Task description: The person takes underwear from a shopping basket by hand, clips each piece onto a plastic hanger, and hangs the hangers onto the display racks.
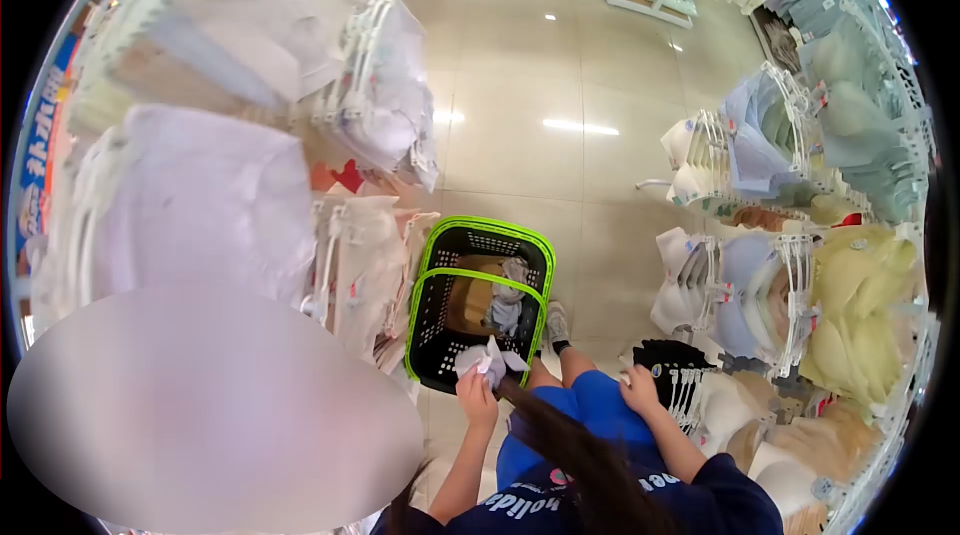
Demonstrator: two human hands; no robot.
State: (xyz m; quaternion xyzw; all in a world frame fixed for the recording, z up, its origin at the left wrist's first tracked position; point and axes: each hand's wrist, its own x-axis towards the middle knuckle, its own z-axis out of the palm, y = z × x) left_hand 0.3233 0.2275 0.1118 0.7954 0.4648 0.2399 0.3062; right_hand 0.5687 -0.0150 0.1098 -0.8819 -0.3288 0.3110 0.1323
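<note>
My left hand (477,397) is closed on a crumpled pale lavender-white garment (487,359) at the near edge of the shopping basket (482,226). The basket is black with a bright green rim and handle, and its handle lies across the middle. Inside it are a grey bundled garment (508,300) and a brown cardboard-like piece (468,297). My right hand (638,391) rests by my thigh with its fingers curled in. A tiny pale spot shows at its fingertips, too small to name. The garment's exact kind is hidden by its folds.
Hangers of pale garments (205,185) crowd the left side. On the right hang several rows of bras, including yellow bras (858,305) and blue bras (752,280). A tiled aisle (520,160) runs ahead between the racks. A blurred oval covers the lower left.
</note>
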